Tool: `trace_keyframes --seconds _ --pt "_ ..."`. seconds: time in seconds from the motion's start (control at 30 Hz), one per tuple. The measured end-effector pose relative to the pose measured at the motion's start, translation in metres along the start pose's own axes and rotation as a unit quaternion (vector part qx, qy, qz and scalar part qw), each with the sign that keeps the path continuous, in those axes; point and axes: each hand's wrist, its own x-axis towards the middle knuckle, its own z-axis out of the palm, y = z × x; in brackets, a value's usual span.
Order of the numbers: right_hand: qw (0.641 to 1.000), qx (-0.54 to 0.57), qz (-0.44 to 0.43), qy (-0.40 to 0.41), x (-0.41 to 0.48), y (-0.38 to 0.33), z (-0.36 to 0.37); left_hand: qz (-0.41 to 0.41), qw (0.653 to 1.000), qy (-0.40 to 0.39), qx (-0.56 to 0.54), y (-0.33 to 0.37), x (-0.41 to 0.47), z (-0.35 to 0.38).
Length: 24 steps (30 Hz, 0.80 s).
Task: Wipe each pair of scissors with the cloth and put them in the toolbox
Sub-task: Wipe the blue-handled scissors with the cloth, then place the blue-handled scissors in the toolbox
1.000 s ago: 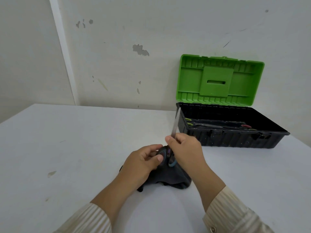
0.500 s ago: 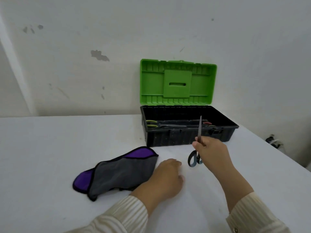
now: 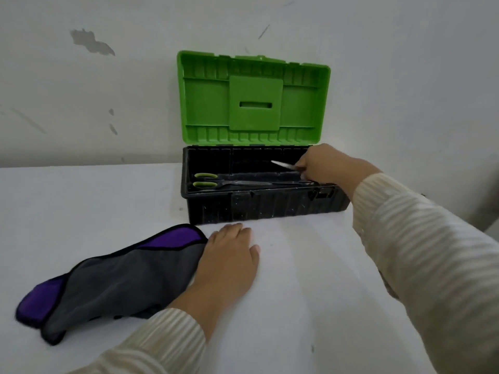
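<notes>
**Scissors hung over the toolbox, not yet set down**

The right hand [image 3: 321,168] was deep over the right end of the box, fingers curled round the scissors [image 3: 282,164]. Only a bright blade tip poked out, pointing left and a touch upward. The handles were hidden inside the grip, so I could not tell how far up the blade the fingers sat. The left hand [image 3: 229,255] lay flat and relaxed on the table [image 3: 310,306], holding nothing, its outer edge against the cloth [image 3: 121,279]. The cloth was spread grey and purple, just in front of the toolbox's left corner.

The toolbox [image 3: 264,209] stood open against the wall, green lid [image 3: 253,98] upright behind it. A green-handled pair [image 3: 206,180] was already lying along the floor of the box, blades running right towards the working hand.

Now the hazards, as I judged them. Neither hand steadied the box, so a knock from the wrist could have shunted it. The lid stood close behind the knuckles, and a bump might have tipped it forward onto them. A careless drop would have landed metal on the pair below, crossing the blades. A grip that close to the edge could have risked a nick on release. The sleeve [image 3: 405,225] passed over the front rim and could have snagged there on the way out.
</notes>
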Motion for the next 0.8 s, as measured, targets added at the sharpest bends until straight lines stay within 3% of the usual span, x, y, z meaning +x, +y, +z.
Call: trace_keyframes --seconds 0.13,0.4,0.47,0.57,0.67,0.8 --pt "0.994 0.017 0.03 -0.104 0.031 0.01 0.021 -0.001 1.0 0.009 -0.001 0.0 0.001 0.003" --pt "0.988 0.026 0.07 -0.137 0.045 0.012 0.038 0.001 1.0 0.021 -0.006 0.0 0.001 0.003" --pt "0.99 0.063 0.08 -0.094 0.038 0.011 0.036 -0.001 1.0 0.02 -0.006 -0.001 0.003 0.004" --pt "0.989 0.124 0.059 0.052 0.021 0.005 0.032 -0.004 1.0 0.016 -0.022 -0.001 0.005 0.006" --pt "0.953 0.244 0.058 0.171 -0.016 -0.022 0.027 -0.016 0.996 0.027 -0.078 -0.001 0.002 0.001" --pt "0.937 0.258 -0.038 0.233 -0.059 -0.066 0.03 -0.003 0.986 0.102 -0.13 0.005 -0.007 -0.021"
